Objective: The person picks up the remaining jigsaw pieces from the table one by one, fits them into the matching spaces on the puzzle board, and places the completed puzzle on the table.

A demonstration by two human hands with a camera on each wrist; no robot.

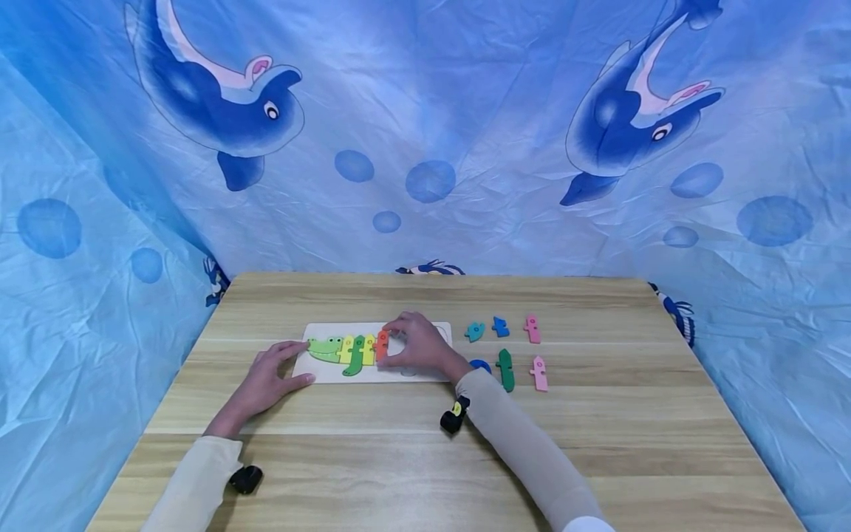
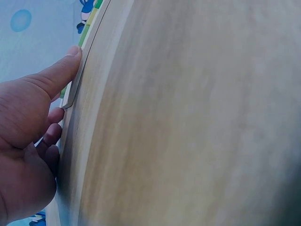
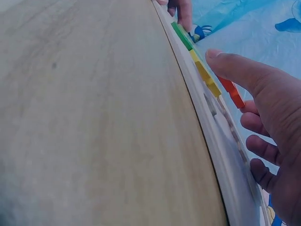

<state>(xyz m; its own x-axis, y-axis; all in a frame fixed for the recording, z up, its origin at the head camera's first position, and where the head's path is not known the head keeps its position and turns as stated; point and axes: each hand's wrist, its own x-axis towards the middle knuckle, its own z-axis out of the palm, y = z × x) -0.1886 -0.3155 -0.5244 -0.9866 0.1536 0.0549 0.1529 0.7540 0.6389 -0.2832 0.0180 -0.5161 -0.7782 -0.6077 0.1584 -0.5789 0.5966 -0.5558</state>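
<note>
A pale wooden puzzle board [image 1: 304, 368] lies on the table, bearing a green crocodile head [image 1: 324, 349], two yellow pieces and a green leg piece [image 1: 356, 356]. My right hand [image 1: 422, 346] pinches an orange piece [image 1: 382, 346] between thumb and fingers, beside the second yellow piece [image 1: 369, 350]. In the right wrist view the orange piece [image 3: 231, 92] is tilted and raised above the board. At the board's left end, my left hand [image 1: 264, 380] holds the corner, thumb [image 2: 70, 59] on the front edge and fingers by the left side.
Right of the board lie loose pieces: teal [image 1: 474, 331], small blue [image 1: 501, 326], long green [image 1: 505, 369], and two pink ones [image 1: 532, 329]. A curved blue piece [image 1: 480, 365] is partly hidden by my right wrist. Blue dolphin-print cloth [image 1: 425, 244] hangs behind and beside the wooden table [image 1: 372, 473].
</note>
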